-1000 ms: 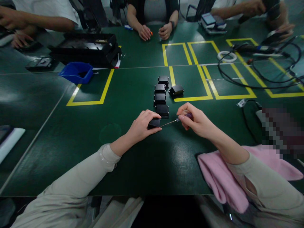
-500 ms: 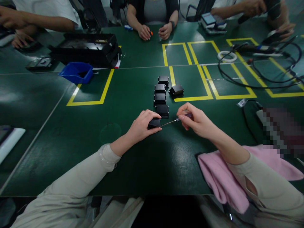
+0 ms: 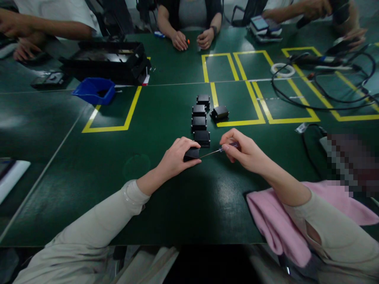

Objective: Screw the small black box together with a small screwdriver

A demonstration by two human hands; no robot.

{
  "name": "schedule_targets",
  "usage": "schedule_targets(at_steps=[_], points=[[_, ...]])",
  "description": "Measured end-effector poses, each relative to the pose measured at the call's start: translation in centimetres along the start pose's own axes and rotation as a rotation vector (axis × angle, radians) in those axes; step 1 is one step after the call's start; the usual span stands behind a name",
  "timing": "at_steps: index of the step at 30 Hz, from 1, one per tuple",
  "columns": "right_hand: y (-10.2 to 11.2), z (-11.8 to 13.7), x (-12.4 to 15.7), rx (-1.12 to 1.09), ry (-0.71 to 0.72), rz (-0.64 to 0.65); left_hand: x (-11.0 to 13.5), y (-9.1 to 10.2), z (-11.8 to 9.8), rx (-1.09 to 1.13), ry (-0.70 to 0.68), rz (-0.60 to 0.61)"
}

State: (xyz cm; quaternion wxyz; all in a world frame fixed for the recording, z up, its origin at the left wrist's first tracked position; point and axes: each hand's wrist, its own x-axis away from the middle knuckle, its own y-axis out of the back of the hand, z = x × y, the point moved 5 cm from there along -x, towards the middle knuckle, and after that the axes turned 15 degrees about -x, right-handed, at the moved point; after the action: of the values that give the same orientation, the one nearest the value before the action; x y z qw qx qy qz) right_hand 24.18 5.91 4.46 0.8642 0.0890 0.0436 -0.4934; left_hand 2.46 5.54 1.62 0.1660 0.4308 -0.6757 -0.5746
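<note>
My left hand [image 3: 177,156] is wrapped over a small black box [image 3: 192,153] on the green table [image 3: 97,157], pressing it down. My right hand [image 3: 243,151] pinches a thin screwdriver [image 3: 217,150] with a purple handle; its tip points left and meets the box's right side. Just beyond them a column of several similar black boxes [image 3: 200,118] runs away from me, with one more black box [image 3: 219,113] lying askew to its right on a yellow line.
A pink cloth [image 3: 275,221] lies under my right forearm. Black cables [image 3: 322,90] and a white tape ring [image 3: 282,70] sit at the far right. A blue bin [image 3: 94,89] and black tray [image 3: 109,61] stand far left. Other people's hands [image 3: 192,39] work across the table.
</note>
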Motion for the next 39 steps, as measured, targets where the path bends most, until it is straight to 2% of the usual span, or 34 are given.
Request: schedule_targets(at_steps=[19,23,28,33,39], points=[[0.03,0.14,0.02,-0.005,-0.004,0.003,-0.05,-0.06,0.0,0.002,-0.001,-0.007],[-0.05,-0.16,0.02,-0.003,-0.052,0.01,0.0,-0.06,0.06,0.003,0.005,0.002],[0.04,0.03,-0.04,-0.039,-0.012,-0.003,0.04,-0.07,0.1,0.005,0.011,0.007],[0.01,-0.14,-0.03,-0.015,-0.058,0.007,0.02,-0.01,0.01,0.005,-0.006,-0.014],[-0.01,0.18,-0.03,-0.033,-0.015,0.001,0.0,-0.03,0.09,0.001,0.007,0.005]])
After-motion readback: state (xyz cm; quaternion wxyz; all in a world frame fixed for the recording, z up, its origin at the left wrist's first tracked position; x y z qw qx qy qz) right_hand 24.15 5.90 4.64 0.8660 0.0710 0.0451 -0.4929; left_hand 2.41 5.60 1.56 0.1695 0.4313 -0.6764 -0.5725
